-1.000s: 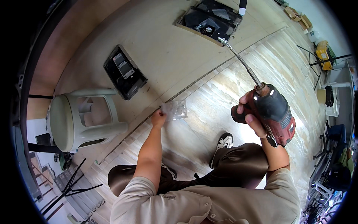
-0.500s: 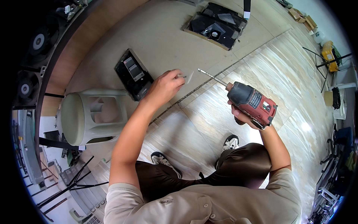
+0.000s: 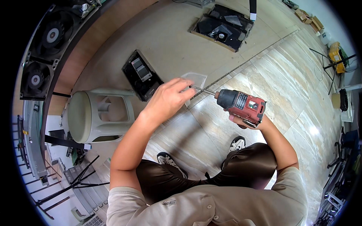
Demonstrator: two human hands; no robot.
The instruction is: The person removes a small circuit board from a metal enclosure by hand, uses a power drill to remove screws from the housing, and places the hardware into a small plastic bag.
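Observation:
My right hand (image 3: 244, 121) is wrapped round the grip of a red and black cordless impact driver (image 3: 245, 107). A long thin driver bit (image 3: 205, 90) points left from its chuck. My left hand (image 3: 169, 97) has its fingers pinched at the bit's tip, and a small clear plastic bag (image 3: 200, 78) sticks out beyond them. Whether the fingers also grip a screw or the tip is hidden. Beneath and left of that hand, an open black case (image 3: 141, 77) with a labelled silver part inside lies on the floor.
A pale plastic stool (image 3: 79, 116) lies on its side at the left. Two black fans (image 3: 52, 35) sit above it. Another open black case (image 3: 222, 30) is on the floor at the far side. A yellow object (image 3: 335, 56) on a tripod stands far right, and a black tripod (image 3: 77, 182) lower left.
My right hand has brought the driver left and slightly down, so the bit's tip now meets my left fingers. More of the clear bag shows. The whole view has shifted slightly.

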